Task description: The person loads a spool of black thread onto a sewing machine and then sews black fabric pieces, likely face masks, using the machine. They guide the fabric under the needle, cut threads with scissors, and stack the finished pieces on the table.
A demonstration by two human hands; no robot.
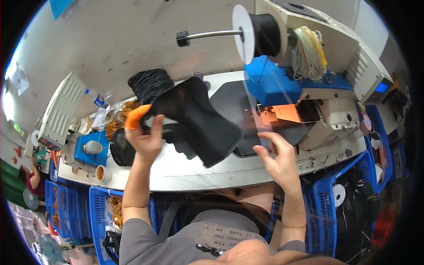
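Observation:
My left hand [148, 139] is closed on the edge of a wide black fabric piece [194, 119], which is raised over the white table and hangs to the right. Something bright orange [138, 117] covers fingers of that hand. Beneath the raised piece lie more dark cut pieces [181, 143], partly hidden by it. My right hand [280, 161] is in the air above the table's front, thumb and fingers apart, holding nothing. It is nearest to the lit needle area [269, 115] of a sewing machine with a blue head [269, 81].
A stack of black pieces [151, 86] stands at the back by the wall. A round black item [123, 148] and a cup of brown liquid [103, 174] are at left. A thread spool [265, 37] juts out above the machine. Blue crates [324, 207] flank my seat.

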